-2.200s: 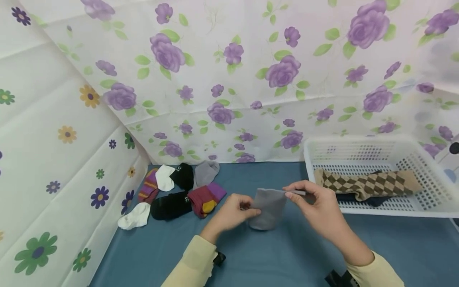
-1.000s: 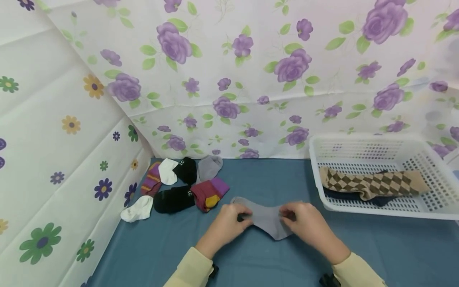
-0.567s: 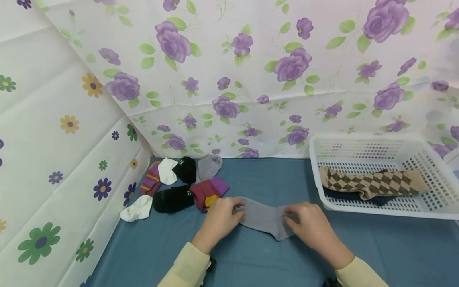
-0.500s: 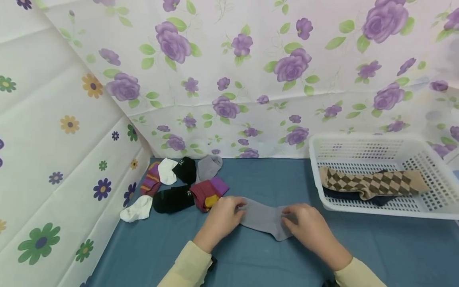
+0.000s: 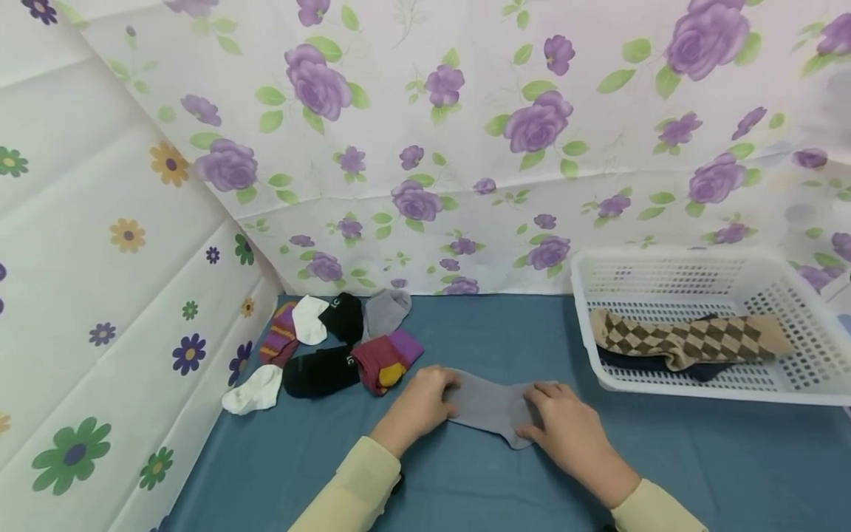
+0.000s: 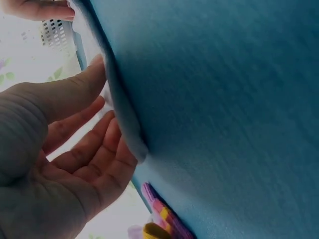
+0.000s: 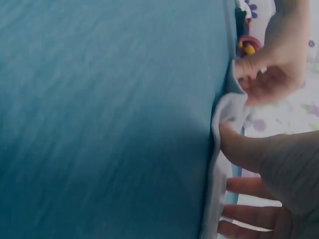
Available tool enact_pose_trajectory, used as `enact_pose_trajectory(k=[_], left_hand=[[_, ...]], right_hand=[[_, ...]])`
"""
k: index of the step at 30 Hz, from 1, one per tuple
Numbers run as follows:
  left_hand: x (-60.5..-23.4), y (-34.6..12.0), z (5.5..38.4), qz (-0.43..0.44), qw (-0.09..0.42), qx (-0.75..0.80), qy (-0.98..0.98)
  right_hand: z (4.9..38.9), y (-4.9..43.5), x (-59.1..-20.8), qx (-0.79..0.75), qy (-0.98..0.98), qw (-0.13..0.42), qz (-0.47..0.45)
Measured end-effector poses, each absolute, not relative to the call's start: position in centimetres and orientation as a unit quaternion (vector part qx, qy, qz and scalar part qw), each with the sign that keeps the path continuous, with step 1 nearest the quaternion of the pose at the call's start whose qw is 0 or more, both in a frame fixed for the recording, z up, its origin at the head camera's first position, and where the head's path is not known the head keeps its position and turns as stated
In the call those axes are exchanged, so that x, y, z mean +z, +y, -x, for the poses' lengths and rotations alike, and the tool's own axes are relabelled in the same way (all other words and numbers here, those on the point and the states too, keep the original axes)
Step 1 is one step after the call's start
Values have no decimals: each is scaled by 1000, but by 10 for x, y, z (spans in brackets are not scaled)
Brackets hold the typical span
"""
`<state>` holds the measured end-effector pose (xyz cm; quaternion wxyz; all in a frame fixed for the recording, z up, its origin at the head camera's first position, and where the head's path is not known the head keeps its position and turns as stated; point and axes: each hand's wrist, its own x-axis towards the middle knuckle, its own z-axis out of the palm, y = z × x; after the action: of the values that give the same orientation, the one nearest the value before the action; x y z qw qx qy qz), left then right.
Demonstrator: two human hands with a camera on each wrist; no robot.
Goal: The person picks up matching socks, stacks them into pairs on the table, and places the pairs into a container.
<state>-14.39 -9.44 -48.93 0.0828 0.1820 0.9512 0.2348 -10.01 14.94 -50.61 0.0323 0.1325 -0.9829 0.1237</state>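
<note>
A grey sock [image 5: 488, 405] lies spread on the blue cloth, its heel corner pointing toward me. At its left end my left hand [image 5: 421, 399] rests with thumb and fingertips apart on the fabric. My right hand [image 5: 568, 425] covers part of the other end, its fingers spread over the sock. The left wrist view shows the left thumb [image 6: 92, 79] at the sock's near edge [image 6: 124, 109], the fingers loosely bent beyond it. In the right wrist view the right thumb [image 7: 237, 142] presses the rumpled near edge while the other fingers reach out fairly straight.
At back left lie several socks: a second grey one [image 5: 385, 314], black ones [image 5: 320, 372], white ones [image 5: 254, 389] and maroon-purple ones [image 5: 380, 362]. A white perforated basket [image 5: 705, 391] at right holds a brown argyle sock [image 5: 705, 341] over a dark one [image 5: 631, 360]. Floral sheets stand behind and left.
The grey sock was held up, bunched between both hands, then was laid down and stretched out sideways. Most recently the right fingers have spread wider over its right end.
</note>
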Motion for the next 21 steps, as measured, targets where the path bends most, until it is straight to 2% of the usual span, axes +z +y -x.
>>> enact_pose_trajectory(k=[16,21], left_hand=[[-489,-90,133,-118,77,229,963],[-491,-87,134,-111,79,221,966]], right_hand=[[103,179,-511,126,-969,3,-211],[101,172,-505,147,-965,31,-215]])
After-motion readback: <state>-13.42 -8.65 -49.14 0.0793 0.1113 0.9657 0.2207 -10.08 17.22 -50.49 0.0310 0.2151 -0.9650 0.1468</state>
